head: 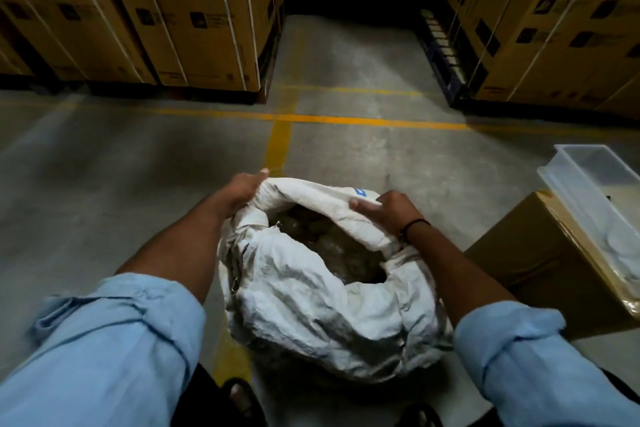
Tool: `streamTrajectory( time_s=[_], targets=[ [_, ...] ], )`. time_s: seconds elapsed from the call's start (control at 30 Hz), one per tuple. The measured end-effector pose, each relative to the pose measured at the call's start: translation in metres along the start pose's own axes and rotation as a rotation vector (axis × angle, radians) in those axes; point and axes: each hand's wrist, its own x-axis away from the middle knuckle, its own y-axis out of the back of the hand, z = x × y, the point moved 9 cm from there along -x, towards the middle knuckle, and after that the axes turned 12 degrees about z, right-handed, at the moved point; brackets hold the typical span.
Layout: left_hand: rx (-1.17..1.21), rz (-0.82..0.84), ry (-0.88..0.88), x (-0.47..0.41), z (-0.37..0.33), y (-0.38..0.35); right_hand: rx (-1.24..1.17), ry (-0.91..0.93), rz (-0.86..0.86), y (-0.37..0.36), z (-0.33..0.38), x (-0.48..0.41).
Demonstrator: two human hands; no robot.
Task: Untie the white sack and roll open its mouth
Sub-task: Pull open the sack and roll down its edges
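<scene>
The white sack (pixel 322 302) stands on the concrete floor right in front of me, its woven cloth crumpled. Its mouth is open and the far rim is folded outward into a thick roll. Dark lumpy contents (pixel 325 243) show inside. My left hand (pixel 239 192) grips the rolled rim at the far left corner. My right hand (pixel 388 211) presses on the rolled rim at the right, fingers curled over the fabric. No tie or string is visible on the sack.
A brown cardboard box (pixel 540 263) stands just right of the sack, with a clear plastic tub (pixel 595 184) on top. Strapped stacks of cartons (pixel 166 10) line the far side, left and right. Yellow floor lines (pixel 280 135) cross ahead.
</scene>
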Motion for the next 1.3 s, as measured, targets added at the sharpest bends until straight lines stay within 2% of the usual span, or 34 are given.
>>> streamTrajectory(
  time_s=[0.03,0.1,0.13,0.17,0.2,0.23,0.27,0.3,0.37,0.5,0.57,0.63,0.7,0.83,0.9,0.97,1.0,1.03,1.07,1.1,1.13,1.17,1.23,1.3],
  targets=[
    [-0.117,-0.026,-0.008,-0.002,0.0,0.003,-0.073,-0.001,0.022,0.0,0.003,0.0],
    [-0.595,-0.129,-0.069,0.001,-0.015,0.0,-0.213,0.009,0.042,0.005,0.003,-0.002],
    [-0.839,-0.251,-0.203,0.01,-0.037,-0.007,-0.284,0.011,0.046,0.007,0.0,-0.004],
    [-0.955,-0.327,-0.414,0.025,-0.063,-0.023,-0.339,0.003,0.052,0.012,-0.003,-0.005],
    [-0.982,-0.309,-0.645,0.042,-0.088,-0.049,-0.373,-0.015,0.066,0.015,-0.005,-0.005],
    [-1.004,-0.207,-0.814,0.052,-0.104,-0.078,-0.413,-0.02,0.08,0.018,-0.003,-0.002],
    [-1.066,-0.075,-0.891,0.057,-0.115,-0.11,-0.476,-0.022,0.073,0.022,0.0,-0.001],
    [-1.13,0.044,-0.869,0.054,-0.118,-0.138,-0.551,-0.014,0.053,0.025,0.004,-0.001],
    [-1.148,0.128,-0.72,0.041,-0.114,-0.162,-0.568,-0.02,-0.044,0.035,0.013,0.002],
    [-0.929,0.1,-0.491,0.017,-0.117,-0.144,-0.193,-0.11,-0.241,0.043,0.004,0.022],
    [-0.855,0.075,-0.393,0.004,-0.119,-0.127,-0.081,-0.265,-0.163,0.019,-0.024,0.035],
    [-0.739,0.03,-0.294,-0.005,-0.121,-0.102,-0.028,-0.345,-0.017,-0.012,-0.05,0.042],
    [-0.593,-0.003,-0.198,-0.015,-0.121,-0.075,-0.053,-0.316,0.014,-0.031,-0.069,0.045],
    [-0.282,-0.127,-0.099,-0.031,-0.119,-0.034,-0.031,-0.14,-0.098,-0.034,-0.072,0.048],
    [-0.261,-0.152,-0.03,-0.034,-0.115,-0.035,-0.05,-0.077,-0.095,-0.032,-0.065,0.049],
    [-0.467,-0.258,-0.011,-0.031,-0.121,-0.041,-0.064,-0.053,-0.097,-0.03,-0.061,0.05],
    [-0.638,-0.364,-0.088,-0.021,-0.136,-0.044,-0.07,-0.056,-0.108,-0.029,-0.061,0.05],
    [-0.813,-0.457,-0.262,-0.008,-0.157,-0.054,-0.074,-0.065,-0.128,-0.029,-0.062,0.05],
    [-0.958,-0.459,-0.522,0.006,-0.177,-0.076,-0.082,-0.075,-0.146,-0.028,-0.062,0.05],
    [-1.118,-0.326,-0.797,0.021,-0.188,-0.11,-0.113,-0.063,-0.157,-0.026,-0.059,0.05],
    [-1.313,-0.131,-0.979,0.037,-0.186,-0.147,-0.163,-0.023,-0.161,-0.025,-0.054,0.049],
    [-1.519,0.045,-1.064,0.045,-0.175,-0.179,-0.206,0.028,-0.173,-0.023,-0.046,0.048],
    [-1.832,0.219,-1.043,0.043,-0.148,-0.218,-0.261,0.123,-0.225,-0.015,-0.031,0.052],
    [-1.923,0.239,-0.94,0.035,-0.134,-0.232,-0.235,0.213,-0.274,-0.011,-0.018,0.062]
  ],
)
